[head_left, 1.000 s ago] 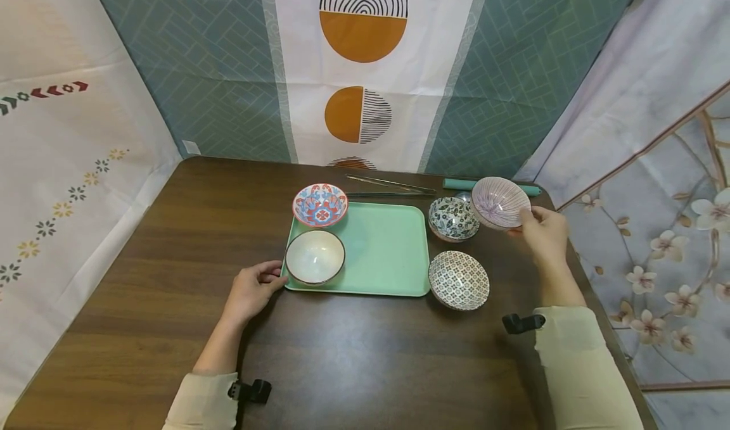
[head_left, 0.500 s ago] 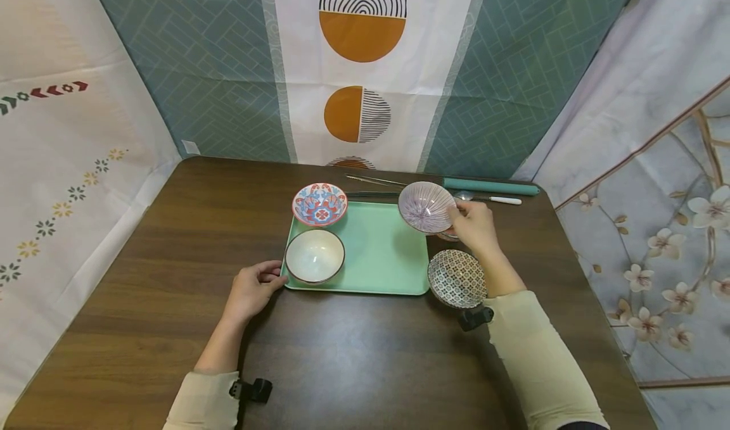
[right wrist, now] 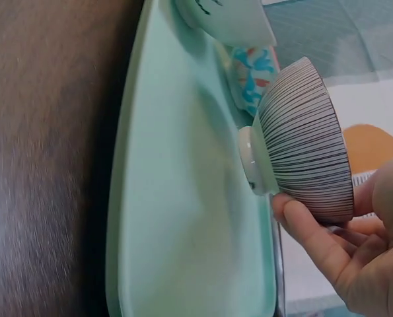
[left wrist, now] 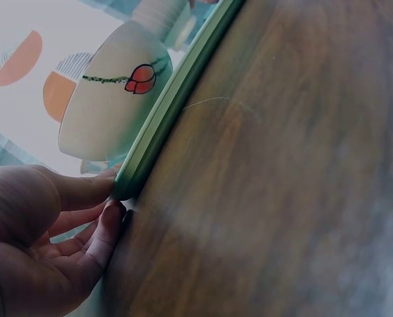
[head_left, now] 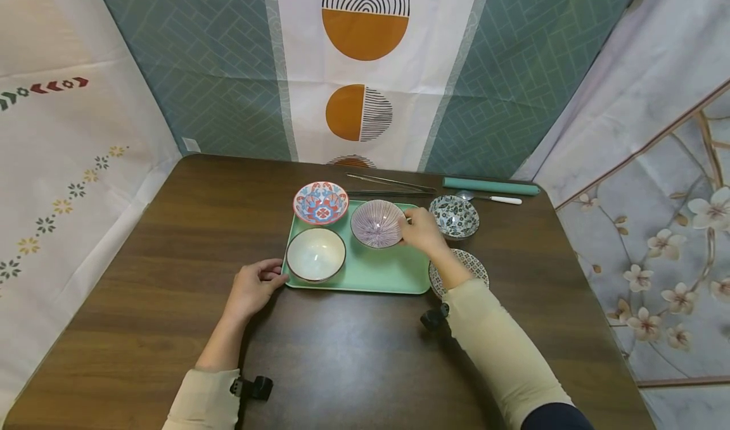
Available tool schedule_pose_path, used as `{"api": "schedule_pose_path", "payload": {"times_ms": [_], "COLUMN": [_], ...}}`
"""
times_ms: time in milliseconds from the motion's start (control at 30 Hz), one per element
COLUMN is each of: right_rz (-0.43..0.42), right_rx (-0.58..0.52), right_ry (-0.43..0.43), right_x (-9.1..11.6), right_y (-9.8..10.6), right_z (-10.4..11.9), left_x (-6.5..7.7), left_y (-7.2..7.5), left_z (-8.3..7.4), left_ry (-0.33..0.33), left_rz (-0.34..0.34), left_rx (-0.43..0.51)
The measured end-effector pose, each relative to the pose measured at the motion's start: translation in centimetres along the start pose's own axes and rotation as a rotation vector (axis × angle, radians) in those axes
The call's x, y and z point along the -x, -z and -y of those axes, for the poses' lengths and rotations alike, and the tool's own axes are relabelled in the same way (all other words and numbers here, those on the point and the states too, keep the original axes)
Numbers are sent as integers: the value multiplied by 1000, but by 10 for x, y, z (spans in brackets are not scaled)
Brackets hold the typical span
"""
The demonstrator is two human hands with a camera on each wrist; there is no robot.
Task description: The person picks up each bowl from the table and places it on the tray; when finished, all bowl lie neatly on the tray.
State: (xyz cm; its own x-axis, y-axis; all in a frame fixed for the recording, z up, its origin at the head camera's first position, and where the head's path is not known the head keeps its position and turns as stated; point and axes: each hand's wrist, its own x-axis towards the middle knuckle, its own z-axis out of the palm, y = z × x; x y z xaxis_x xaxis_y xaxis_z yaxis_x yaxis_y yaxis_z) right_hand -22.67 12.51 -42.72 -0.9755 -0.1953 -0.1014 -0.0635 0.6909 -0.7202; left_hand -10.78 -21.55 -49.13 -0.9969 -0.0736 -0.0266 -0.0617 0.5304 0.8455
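Purple-striped bowl [head_left: 376, 224], opening upward, over the far middle part of a mint-green rectangular tray [head_left: 393, 278]. The right hand [head_left: 422, 229] holds the bowl by its right side; in the right wrist view its grip takes in the rim and outer wall, with one fingertip close to the foot ring [right wrist: 249, 158]. Whether that foot touches the tray cannot be told.

The left hand [head_left: 253, 289] grips the tray's near left corner in a narrow pinch, the thumb above the rim and fingers below.

Left of the striped bowl, a white bowl [head_left: 316, 254] with a dark rim stands on the tray near this corner; its outer wall bears a red flower motif [left wrist: 141, 79]. Directly beyond it, at the tray's far left corner, sits a red-and-blue patterned bowl [head_left: 321, 202].

Just right of the tray are a leaf-patterned bowl [head_left: 454, 216] and, nearer the person, a lattice-patterned bowl [head_left: 473, 265], partly hidden by the right forearm. Behind the tray lie slender sticks [head_left: 388, 182], a spoon [head_left: 465, 195], a white-handled utensil [head_left: 505, 200] and a teal cylinder [head_left: 490, 186]. All these objects occupy a dark wooden table [head_left: 137, 278].
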Motion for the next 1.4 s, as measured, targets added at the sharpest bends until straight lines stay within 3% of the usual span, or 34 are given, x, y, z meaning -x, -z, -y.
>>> {"api": "schedule_pose_path", "payload": {"times_ms": [100, 333, 600, 1000, 1400], "right_rz": [30, 87, 79, -117, -396], "right_rx": [26, -27, 127, 136, 210], "right_ry": [-3, -28, -26, -23, -21], "right_x": [-5, -9, -5, 13, 23], "right_y": [-8, -21, -12, 49, 99], "right_z": [2, 0, 2, -15, -76], "left_x": [-1, -2, -1, -1, -2], "left_y": [0, -1, 0, 0, -1], "left_z": [0, 1, 3, 6, 3], "left_ry": [-3, -7, 0, 6, 5], "left_rz": [-1, -5, -9, 5, 4], "left_rx": [2, 0, -18, -10, -7]}}
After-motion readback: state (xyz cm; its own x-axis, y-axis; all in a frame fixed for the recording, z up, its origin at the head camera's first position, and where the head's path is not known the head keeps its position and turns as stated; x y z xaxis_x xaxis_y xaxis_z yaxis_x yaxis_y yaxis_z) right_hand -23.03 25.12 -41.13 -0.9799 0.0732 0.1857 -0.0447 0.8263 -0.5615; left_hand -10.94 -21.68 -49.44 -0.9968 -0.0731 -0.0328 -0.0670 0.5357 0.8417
